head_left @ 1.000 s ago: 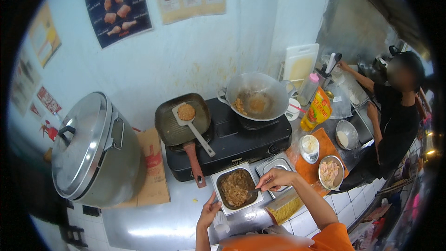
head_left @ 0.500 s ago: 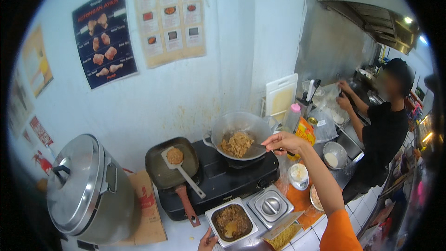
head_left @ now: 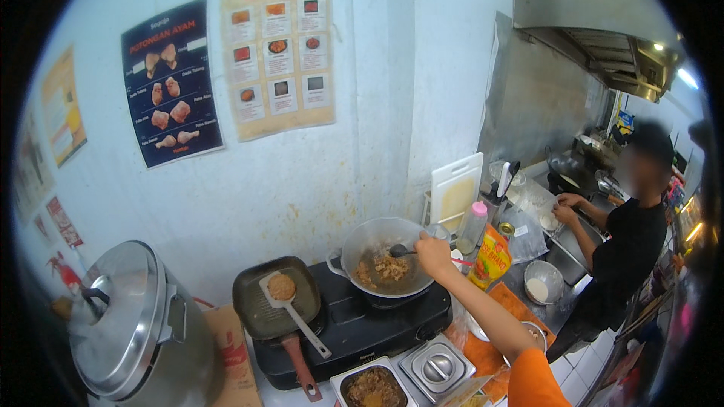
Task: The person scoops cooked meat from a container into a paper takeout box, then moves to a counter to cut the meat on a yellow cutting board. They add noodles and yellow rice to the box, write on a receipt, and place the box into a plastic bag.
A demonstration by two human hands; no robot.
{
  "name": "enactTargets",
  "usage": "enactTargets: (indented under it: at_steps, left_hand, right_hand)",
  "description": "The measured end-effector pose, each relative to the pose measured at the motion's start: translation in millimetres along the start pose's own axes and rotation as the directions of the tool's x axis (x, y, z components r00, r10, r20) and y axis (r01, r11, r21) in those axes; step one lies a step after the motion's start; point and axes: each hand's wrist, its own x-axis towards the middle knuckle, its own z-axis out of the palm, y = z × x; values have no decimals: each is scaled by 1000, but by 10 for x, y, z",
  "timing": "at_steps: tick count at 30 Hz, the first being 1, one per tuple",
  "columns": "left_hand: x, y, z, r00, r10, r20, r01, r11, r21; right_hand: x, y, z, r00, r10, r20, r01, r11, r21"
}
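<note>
My right hand point(head_left: 435, 256) is closed around a black cooking spoon point(head_left: 400, 250) above the right side of a grey wok point(head_left: 354, 245). The spoon's bowl hangs over shredded brown food point(head_left: 391, 267) lying in the wok's bottom. Left of the wok, a square grill pan point(head_left: 249, 286) holds a slotted turner point(head_left: 302, 324) with a round brown patty point(head_left: 282, 286) on its blade. Both vessels stand on a black two-burner stove point(head_left: 343, 347). At the lower edge is a square steel container point(head_left: 403, 384) of brown minced food. My left hand is out of view.
A large lidded steel pot point(head_left: 173, 347) stands at left. Right of the container sits a lidded steel tin point(head_left: 437, 368). A yellow pouch point(head_left: 490, 256) and pink-capped bottle point(head_left: 473, 222) stand beyond my right arm. A co-worker point(head_left: 633, 218) in black works at the right.
The view has tilted up, so things sit lower. The food in the wok has gone from a heap to scattered clumps. My left hand, earlier at the steel container, has left view.
</note>
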Motion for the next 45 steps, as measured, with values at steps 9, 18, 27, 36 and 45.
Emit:
enactTargets:
  at_steps: [9,18,27,36,45]
  left_hand:
    - [-56,124,82,998,-18,-52,17,1000,-20]
    - [-70,113,36,998,-48,-40,50,997,57]
    - [-60,151,78,997,-24,-67,24,1000,3]
    - [-68,38,10,997,20,-76,-13,996,89]
    - [-48,75,15,998,-21,-51,23,999,46]
  right_hand:
    - [97,-66,32,987,-83,135,100,987,-122]
    - [290,-178,-107,950,-20,310,-1,998,68]
    - [303,-41,-16,965,-15,263,32,997,-64]
    - [247,-243,-45,876,-65,478,59,998,28]
    - [238,-601,-169,952,-145,269,42,934,354]
